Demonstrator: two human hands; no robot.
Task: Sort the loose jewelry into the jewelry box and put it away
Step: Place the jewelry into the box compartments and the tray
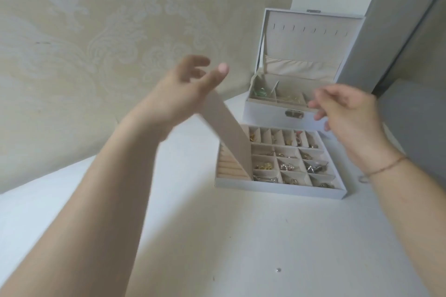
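Observation:
A white jewelry box (272, 116) stands open at the back right, its lid upright and jewelry in its lower compartments. In front of it lies its white tray (277, 189), with ring rolls on the left and several small compartments holding gold and silver pieces. My left hand (185, 91) holds the top end of a beige flat panel (229, 137), which slants down to the tray's ring-roll section. My right hand (347, 113) hovers above the gap between tray and box, fingers loosely curled and holding nothing. Both hands are blurred.
A small ring (363, 179) lies on the white table (241, 236) just right of the tray, under my right wrist. A tiny clear bead (278, 269) sits near the front. A grey cabinet side (391, 31) rises at the right, and patterned wallpaper lies behind.

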